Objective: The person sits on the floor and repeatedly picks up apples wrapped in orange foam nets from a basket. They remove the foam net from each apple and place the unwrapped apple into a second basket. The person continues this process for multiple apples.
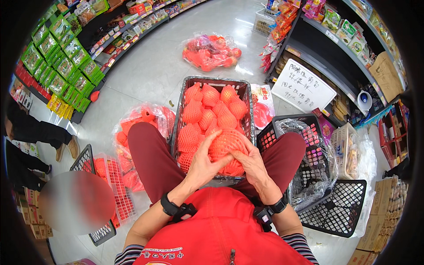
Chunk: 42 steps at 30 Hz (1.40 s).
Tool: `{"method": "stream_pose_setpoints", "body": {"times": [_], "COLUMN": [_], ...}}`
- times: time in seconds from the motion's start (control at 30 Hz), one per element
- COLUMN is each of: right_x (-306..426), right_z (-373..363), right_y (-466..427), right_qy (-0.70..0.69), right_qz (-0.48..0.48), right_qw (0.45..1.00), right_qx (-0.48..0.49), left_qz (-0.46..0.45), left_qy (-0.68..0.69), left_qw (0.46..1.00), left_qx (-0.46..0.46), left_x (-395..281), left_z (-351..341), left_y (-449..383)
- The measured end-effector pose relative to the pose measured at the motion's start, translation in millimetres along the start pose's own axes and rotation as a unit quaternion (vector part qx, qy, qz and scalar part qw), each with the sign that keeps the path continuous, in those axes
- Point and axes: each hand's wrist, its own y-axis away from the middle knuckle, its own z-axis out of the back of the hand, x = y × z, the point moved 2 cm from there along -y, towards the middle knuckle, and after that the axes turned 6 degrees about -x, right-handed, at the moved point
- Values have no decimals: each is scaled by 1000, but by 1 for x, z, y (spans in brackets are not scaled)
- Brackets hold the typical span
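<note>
Between my two hands is a round fruit in a red foam net sleeve, above the near end of a black plastic crate. My left hand holds its left side, with the thumb across the front. From the right, my right hand grips the same fruit, its thumb close to the left one. Several more fruits in red foam nets fill the crate, stacked on each other. My fingers partly cover the held fruit, so what is inside the net shows only faintly. The crate stands between my knees.
Clear plastic bags of red foam nets lie beyond the crate and beside my left knee. On the right stands a black crate lined with clear plastic. A handwritten whiteboard leans against the shelves. People's legs are at far left.
</note>
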Motion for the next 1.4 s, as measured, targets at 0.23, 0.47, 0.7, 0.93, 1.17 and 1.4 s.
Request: {"method": "stream_pose_setpoints", "body": {"times": [0.23,0.47,0.7,0.93,1.17,1.4], "right_x": [11,-2,-4,9,10,-16], "right_z": [-2,20,10,16,13,32], "right_y": [9,4,9,11,13,-3], "right_qy": [113,-76,103,131,59,97], "right_qz": [44,-140,-70,-65,-79,-59], "right_qw": [992,987,992,987,995,993], "right_qx": [42,-28,1,71,16,-25], "left_qz": [256,159,145,341,307,335], "left_qy": [341,307,189,516,481,484], "left_qw": [896,935,970,785,821,808], "left_qx": [-120,73,45,35,23,21], "left_x": [-1,5,13,39,55,58], "left_z": [10,16,12,13,9,0], "left_y": [-1,5,1,7,9,18]}}
